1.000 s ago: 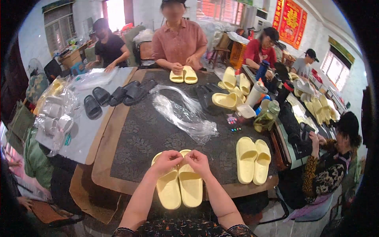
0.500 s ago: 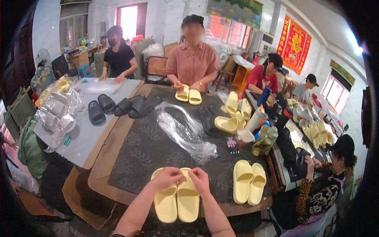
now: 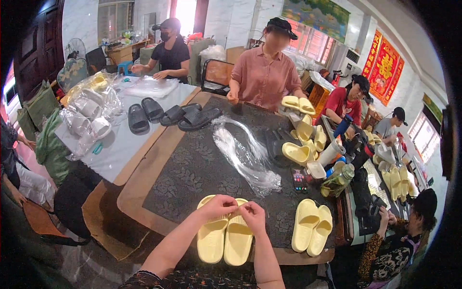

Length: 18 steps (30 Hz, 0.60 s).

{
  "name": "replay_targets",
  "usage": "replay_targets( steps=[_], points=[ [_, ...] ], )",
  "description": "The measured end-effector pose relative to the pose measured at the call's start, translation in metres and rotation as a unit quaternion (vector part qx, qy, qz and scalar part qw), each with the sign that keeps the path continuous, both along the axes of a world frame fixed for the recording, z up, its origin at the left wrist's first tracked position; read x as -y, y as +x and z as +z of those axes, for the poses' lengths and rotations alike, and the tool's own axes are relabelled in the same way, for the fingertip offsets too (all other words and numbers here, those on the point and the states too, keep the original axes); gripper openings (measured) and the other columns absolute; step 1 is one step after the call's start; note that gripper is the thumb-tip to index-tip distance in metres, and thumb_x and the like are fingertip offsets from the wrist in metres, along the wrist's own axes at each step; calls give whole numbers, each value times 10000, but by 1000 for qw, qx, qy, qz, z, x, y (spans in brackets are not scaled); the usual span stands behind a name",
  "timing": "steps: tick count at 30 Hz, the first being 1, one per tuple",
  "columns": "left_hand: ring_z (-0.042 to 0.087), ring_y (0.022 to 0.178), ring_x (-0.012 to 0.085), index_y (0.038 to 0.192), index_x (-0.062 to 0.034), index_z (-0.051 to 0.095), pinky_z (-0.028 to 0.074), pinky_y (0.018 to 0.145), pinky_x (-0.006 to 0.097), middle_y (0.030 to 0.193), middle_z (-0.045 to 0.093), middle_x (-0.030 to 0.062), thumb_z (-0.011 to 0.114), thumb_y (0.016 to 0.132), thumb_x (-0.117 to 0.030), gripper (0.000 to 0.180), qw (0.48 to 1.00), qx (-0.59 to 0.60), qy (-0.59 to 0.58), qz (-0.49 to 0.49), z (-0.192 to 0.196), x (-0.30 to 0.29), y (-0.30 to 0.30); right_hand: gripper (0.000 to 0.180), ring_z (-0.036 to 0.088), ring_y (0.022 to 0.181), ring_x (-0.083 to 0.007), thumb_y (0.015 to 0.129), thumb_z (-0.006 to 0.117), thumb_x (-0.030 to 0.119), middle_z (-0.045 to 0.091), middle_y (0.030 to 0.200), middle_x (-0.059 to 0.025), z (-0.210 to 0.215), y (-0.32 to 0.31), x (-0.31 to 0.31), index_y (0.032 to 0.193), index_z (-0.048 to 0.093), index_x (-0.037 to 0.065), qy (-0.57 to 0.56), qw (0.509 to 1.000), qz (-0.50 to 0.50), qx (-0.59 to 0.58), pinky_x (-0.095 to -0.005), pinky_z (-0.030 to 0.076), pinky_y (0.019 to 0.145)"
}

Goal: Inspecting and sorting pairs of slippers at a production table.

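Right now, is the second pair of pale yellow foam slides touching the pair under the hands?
No, the second pair of pale yellow foam slides lies apart, right of the held pair.

A footwear packing workshop: beyond the fingers (image 3: 243, 208) lies a dark work table (image 3: 192, 168) strewn with clear plastic bags (image 3: 245, 154); yellow slides (image 3: 313, 233) sit to their right; black slides (image 3: 185, 115) far ahead-left; several workers (image 3: 267, 72) around.

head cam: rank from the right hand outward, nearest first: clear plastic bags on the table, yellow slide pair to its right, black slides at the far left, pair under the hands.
1. Yellow slide pair under the hands: the right hand touches it.
2. Second yellow slide pair: just right, at the table edge.
3. Clear plastic bags: ahead, mid-table; close to item 2, ranking unsure.
4. Black slides: far left, clearly farthest.
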<state>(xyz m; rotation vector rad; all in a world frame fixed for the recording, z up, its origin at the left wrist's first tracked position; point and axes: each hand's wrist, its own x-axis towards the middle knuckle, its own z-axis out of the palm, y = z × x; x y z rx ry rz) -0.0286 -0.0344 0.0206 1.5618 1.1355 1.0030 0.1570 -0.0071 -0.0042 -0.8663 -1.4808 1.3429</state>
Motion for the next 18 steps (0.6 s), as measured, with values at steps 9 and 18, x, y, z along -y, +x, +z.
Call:
replay_targets(
  steps=[9,18],
  points=[
    [547,752,55,920,-24,646,459,673,234,816,613,-15,652,848,-176,168,999,27,-23,-10,-9,0,-1,78,509,709,-40,824,662,77,583,763,36,9,0,6,823,608,20,-12,999,-17,46,-203,413,650],
    [551,792,75,935,-19,642,457,725,252,847,626,7,640,835,-197,204,1000,-12,0,-10,-5,2,-1,55,473,679,-24,839,639,66,549,727,54,10,0,7,815,601,32,-42,997,-30,52,-181,367,617]
  ],
)
